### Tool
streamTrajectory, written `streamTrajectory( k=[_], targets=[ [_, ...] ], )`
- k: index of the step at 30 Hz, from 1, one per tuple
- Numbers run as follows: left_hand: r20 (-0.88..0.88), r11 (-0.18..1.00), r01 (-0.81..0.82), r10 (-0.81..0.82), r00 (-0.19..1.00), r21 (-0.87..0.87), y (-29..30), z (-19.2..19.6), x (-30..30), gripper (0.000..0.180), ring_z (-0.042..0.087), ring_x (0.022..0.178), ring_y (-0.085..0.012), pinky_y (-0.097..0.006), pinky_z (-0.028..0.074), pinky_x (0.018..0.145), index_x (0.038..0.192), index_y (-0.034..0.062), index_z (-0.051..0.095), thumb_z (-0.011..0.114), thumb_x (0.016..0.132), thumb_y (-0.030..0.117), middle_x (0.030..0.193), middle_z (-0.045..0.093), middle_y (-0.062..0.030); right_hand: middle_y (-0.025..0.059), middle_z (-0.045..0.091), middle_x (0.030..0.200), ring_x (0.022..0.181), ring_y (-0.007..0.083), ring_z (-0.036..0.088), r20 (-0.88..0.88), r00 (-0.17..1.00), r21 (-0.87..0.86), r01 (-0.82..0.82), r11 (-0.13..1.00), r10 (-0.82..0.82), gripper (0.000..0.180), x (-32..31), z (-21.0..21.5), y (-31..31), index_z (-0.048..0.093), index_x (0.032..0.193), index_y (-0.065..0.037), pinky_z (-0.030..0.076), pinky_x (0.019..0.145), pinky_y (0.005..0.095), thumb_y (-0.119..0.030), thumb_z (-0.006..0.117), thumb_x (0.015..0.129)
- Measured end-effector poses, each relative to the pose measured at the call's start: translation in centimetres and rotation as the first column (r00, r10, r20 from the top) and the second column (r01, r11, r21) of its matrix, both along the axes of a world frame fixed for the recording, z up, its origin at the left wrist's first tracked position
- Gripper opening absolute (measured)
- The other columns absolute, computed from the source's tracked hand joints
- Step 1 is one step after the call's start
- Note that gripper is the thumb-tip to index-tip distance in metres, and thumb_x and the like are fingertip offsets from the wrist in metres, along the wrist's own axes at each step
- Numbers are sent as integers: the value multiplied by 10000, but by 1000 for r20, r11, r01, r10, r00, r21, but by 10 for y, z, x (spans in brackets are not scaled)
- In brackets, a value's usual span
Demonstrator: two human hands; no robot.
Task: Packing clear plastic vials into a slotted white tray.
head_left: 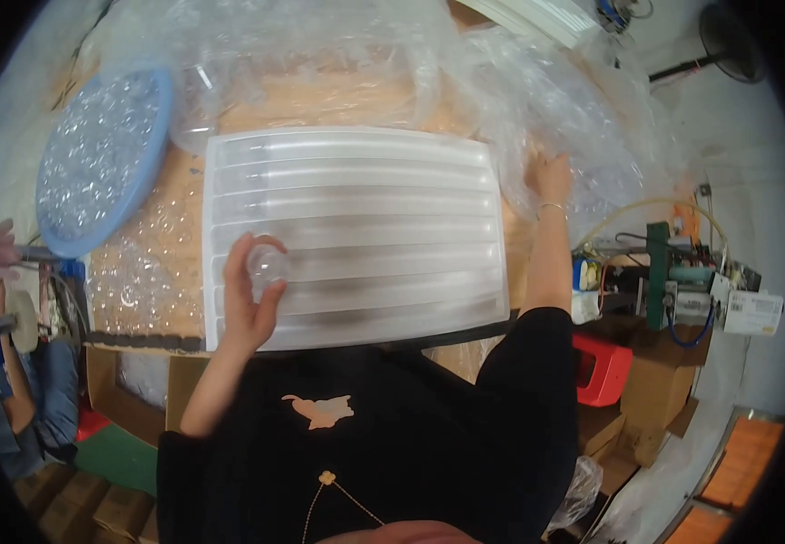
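My left hand [246, 308] is curled round a small clear round plastic piece [267, 263], with thumb and fingers on its sides. It hovers over the left part of a white tray [370, 240] with long parallel grooves running left to right. Beyond the tray's right edge, my right hand [551, 178] reaches into clear plastic bags [583, 122], its fingers curled against the thin film. The fingertips are partly hidden there. No pieces can be made out in the tray's grooves.
A blue oval basin [164, 127] heaped with clear round pieces stands at the left. More loose clear pieces [134, 286] lie on the wooden table. Below are cardboard boxes [125, 399] and a red plastic object [603, 370]. Another person's arm [16, 381] shows at far left.
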State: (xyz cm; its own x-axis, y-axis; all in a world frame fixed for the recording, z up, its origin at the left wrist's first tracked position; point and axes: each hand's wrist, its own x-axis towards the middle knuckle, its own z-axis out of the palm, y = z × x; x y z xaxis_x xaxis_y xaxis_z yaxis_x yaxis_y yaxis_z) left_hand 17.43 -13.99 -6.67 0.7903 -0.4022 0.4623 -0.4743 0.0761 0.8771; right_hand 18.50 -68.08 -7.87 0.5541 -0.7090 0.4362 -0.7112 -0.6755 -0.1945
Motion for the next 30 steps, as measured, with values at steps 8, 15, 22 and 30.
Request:
streamTrajectory(
  k=[8, 15, 22, 30],
  targets=[
    [-191, 995, -85, 95, 977, 60, -5, 12, -7, 584, 554, 987, -208, -300, 404, 872, 1199, 4, 430, 712, 687, 25, 1036, 591, -115, 241, 611, 888, 836, 379, 597, -25, 1000, 55, 0, 998, 2, 457, 1, 4, 0, 485, 1077, -4, 469, 720, 433, -266, 619, 728],
    [-304, 998, -49, 60, 951, 45, -3, 12, 3, 432, 554, 951, -173, -279, 422, 835, 1113, 15, 528, 676, 708, 51, 996, 599, -99, 52, 618, 837, 761, 127, 590, 778, 580, 577, -812, 90, 240, 383, -7, 70, 195, 486, 1193, -38, 487, 686, 253, -177, 562, 844],
    [-381, 996, 86, -72, 922, 19, 7, 21, 12, 440, 574, 936, -185, -281, 436, 815, 1148, 17, 528, 661, 728, 32, 999, 598, -101, 92, 593, 972, 854, 193, 589, 523, 107, 507, -837, -208, 846, 472, -11, 92, 327, 552, 1106, -51, 501, 710, 264, 36, 677, 660],
    [-773, 886, 398, -421, 474, -238, 35, 44, 18, 431, 548, 861, -100, -267, 452, 773, 1173, -13, 524, 650, 764, 37, 986, 620, -69, 104, 592, 874, 758, 275, 585, 102, -392, 170, -899, -404, 914, 404, -4, 100, 348, 563, 1089, -73, 494, 694, 333, -84, 686, 704]
  ],
)
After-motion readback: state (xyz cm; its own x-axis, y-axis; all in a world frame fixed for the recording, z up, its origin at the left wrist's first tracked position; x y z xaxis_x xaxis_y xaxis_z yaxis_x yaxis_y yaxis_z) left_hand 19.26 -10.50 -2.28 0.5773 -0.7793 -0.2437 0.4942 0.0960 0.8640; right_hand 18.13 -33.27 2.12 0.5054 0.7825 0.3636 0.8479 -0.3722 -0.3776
